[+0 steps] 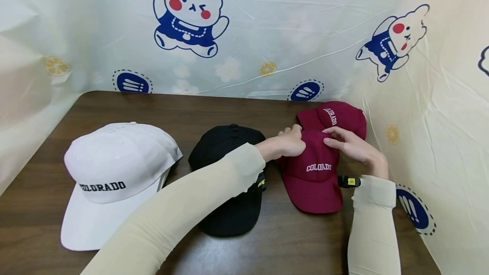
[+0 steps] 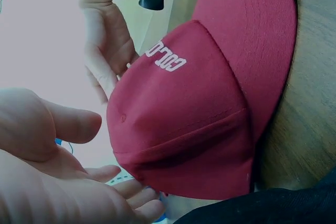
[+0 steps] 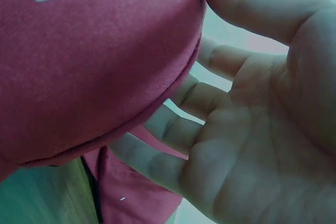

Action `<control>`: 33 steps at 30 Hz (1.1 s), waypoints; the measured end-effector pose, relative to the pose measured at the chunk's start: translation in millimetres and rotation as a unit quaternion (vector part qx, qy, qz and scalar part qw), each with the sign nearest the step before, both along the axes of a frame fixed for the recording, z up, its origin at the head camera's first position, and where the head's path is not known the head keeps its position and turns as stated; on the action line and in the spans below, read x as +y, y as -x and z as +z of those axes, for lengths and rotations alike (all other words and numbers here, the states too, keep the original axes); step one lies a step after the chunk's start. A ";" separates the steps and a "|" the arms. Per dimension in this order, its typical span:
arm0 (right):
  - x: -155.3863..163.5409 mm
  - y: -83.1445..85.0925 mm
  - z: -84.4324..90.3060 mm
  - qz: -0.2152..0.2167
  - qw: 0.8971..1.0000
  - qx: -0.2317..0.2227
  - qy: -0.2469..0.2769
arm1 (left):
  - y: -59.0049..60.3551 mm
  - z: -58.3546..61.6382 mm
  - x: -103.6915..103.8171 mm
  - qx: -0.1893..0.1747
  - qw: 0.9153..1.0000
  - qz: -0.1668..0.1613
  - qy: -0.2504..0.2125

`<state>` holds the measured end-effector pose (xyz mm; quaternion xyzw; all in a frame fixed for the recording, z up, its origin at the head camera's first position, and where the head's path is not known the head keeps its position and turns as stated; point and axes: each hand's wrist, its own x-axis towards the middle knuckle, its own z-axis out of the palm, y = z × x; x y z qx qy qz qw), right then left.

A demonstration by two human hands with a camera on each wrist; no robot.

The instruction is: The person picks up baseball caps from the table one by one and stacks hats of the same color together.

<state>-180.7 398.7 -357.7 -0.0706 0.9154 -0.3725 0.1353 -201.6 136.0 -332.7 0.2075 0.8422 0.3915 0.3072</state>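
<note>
A dark red baseball cap (image 1: 315,164) with white COLORADO lettering lies on the table at the right, its brim toward me. My left hand (image 1: 290,141) is at the left of its crown. In the left wrist view the left thumb (image 2: 79,124) stands apart from the cloth, and the fingertips reach the crown's back edge. My right hand (image 1: 349,145) is at the crown's right side. The right wrist view shows its thumb (image 3: 241,3) touching the crown and its loosely extended fingers (image 3: 173,129) partly hidden behind the cap. A second dark red cap (image 1: 349,116) lies behind.
A black cap (image 1: 229,139) lies left of the red caps, partly under my left forearm in the head view. Farther left is a white COLORADO cap (image 1: 122,156). Printed sheeting (image 1: 248,24) encloses the wooden table (image 1: 183,109) at the back and sides.
</note>
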 end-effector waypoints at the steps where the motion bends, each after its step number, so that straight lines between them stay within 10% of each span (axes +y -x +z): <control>1: 0.4 -0.1 0.4 -0.001 1.000 0.003 -0.003 | -0.2 0.5 -0.3 0.002 1.000 0.000 -0.001; 15: 22.7 -2.7 3.9 -0.107 0.989 0.100 0.015 | -5.0 5.5 -6.0 0.092 0.996 0.012 -0.003; 33: 39.0 5.8 -12.0 -0.326 0.931 0.102 0.131 | -19.5 19.7 -23.8 0.169 0.982 0.013 -0.078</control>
